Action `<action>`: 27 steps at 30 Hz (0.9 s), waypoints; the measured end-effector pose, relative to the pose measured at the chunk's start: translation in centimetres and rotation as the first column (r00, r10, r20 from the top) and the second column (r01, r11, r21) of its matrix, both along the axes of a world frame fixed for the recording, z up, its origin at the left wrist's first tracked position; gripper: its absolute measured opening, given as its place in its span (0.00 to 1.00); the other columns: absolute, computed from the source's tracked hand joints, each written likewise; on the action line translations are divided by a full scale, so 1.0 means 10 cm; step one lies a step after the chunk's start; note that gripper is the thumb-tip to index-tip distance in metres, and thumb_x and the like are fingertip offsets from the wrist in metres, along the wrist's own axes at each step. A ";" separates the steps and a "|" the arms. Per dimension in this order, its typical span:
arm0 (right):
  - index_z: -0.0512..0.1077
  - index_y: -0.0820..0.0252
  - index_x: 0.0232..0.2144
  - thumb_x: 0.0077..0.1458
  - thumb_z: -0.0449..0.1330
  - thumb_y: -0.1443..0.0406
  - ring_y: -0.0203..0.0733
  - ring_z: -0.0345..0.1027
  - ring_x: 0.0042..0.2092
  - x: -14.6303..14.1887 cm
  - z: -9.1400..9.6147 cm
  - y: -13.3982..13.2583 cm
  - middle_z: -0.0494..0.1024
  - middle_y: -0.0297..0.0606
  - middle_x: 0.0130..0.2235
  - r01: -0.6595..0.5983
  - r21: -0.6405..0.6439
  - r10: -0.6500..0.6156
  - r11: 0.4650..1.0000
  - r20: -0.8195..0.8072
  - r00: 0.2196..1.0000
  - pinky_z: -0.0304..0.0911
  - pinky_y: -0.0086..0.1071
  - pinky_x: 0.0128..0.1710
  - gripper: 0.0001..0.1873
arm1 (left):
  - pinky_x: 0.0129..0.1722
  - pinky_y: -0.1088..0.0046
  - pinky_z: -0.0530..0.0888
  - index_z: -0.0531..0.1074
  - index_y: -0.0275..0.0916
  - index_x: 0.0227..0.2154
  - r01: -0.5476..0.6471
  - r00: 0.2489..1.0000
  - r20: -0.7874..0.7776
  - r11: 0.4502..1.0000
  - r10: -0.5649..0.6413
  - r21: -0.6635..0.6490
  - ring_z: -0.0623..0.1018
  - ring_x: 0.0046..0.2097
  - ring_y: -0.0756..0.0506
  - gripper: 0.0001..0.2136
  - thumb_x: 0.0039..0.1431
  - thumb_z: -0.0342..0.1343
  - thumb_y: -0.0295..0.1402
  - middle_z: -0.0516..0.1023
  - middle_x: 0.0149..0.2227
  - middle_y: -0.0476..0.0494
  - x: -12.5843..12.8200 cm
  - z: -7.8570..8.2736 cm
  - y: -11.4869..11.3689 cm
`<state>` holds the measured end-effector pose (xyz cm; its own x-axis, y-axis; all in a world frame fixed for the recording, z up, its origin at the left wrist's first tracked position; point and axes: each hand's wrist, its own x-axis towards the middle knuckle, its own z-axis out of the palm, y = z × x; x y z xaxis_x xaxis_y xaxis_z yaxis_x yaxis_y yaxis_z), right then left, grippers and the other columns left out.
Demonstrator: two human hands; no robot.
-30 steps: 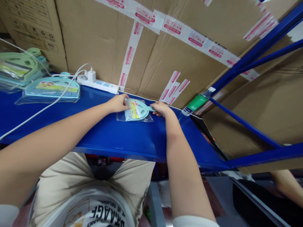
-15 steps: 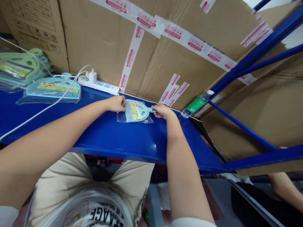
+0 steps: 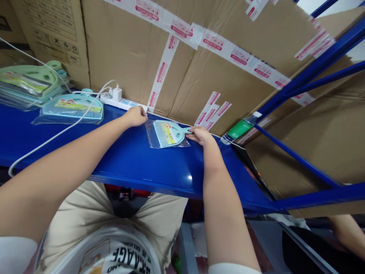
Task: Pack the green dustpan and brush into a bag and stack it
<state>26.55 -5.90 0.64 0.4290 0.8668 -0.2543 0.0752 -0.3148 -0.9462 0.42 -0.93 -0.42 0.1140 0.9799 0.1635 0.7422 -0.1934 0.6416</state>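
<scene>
Apparently a workshop or stockroom, taped cardboard cartons [image 3: 128, 49] at twelve o'clock, blue metal rack frame [image 3: 316, 65] at two, bagged plastic dustpans [image 3: 28, 84] stacked at ten, another person's bare forearm [image 3: 346, 230] at four

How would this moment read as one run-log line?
left hand: at corner of clear bag, grip unclear; right hand: holding handle of light-blue dustpan; dustpan and bag: on blue shelf; green-labelled bottle: at right
</scene>
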 end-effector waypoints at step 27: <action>0.71 0.62 0.34 0.54 0.53 0.84 0.34 0.72 0.26 0.00 0.12 0.06 0.73 0.31 0.24 0.167 0.227 -0.084 0.959 -0.337 0.938 0.75 0.22 0.26 0.16 | 0.32 0.75 0.78 0.75 0.37 0.27 0.223 0.591 0.784 0.897 0.186 -0.382 0.79 0.28 0.50 0.11 0.67 0.57 0.26 0.81 0.30 0.44 0.24 0.07 -0.24</action>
